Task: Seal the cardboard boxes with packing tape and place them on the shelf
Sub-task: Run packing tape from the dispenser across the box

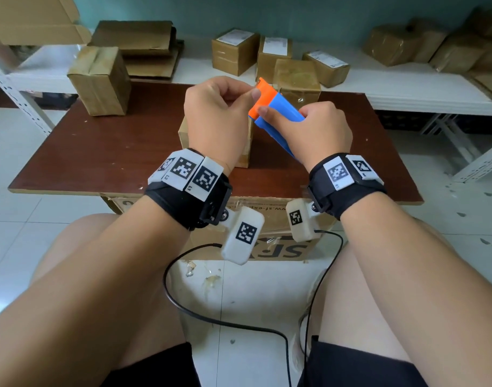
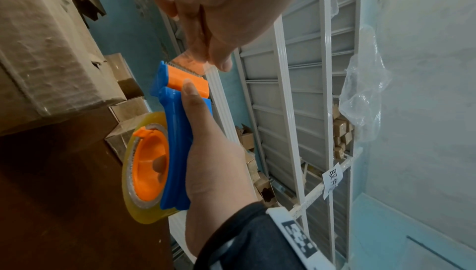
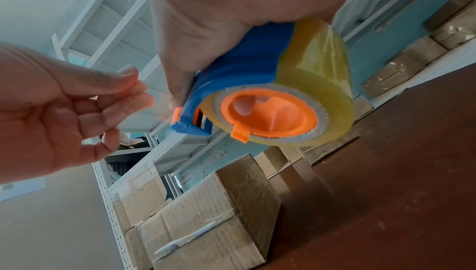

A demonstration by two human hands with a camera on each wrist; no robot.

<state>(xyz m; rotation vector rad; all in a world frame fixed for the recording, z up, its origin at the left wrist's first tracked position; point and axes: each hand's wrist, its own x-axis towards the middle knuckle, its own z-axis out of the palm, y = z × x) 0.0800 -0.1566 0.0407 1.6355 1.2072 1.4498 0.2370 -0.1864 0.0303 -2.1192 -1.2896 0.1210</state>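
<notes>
My right hand (image 1: 292, 122) grips a blue and orange tape dispenser (image 1: 281, 107) by its handle, above the brown table (image 1: 99, 152). In the left wrist view the dispenser (image 2: 176, 131) carries a roll of clear yellowish tape (image 2: 128, 174). My left hand (image 1: 252, 96) pinches the free tape end (image 2: 204, 63) right at the orange cutter head (image 2: 188, 79). A small cardboard box (image 1: 246, 156) stands on the table under both hands, mostly hidden by them; in the right wrist view this box (image 3: 206, 217) has clear tape across its top.
Two more taped boxes (image 1: 99, 82) (image 1: 298, 76) stand on the table. Behind runs a white shelf (image 1: 407, 88) with several sealed boxes (image 1: 233, 51) and flattened cartons (image 1: 138, 43). A large carton (image 1: 270, 219) sits under the table. Metal shelf posts (image 1: 18, 96) flank it.
</notes>
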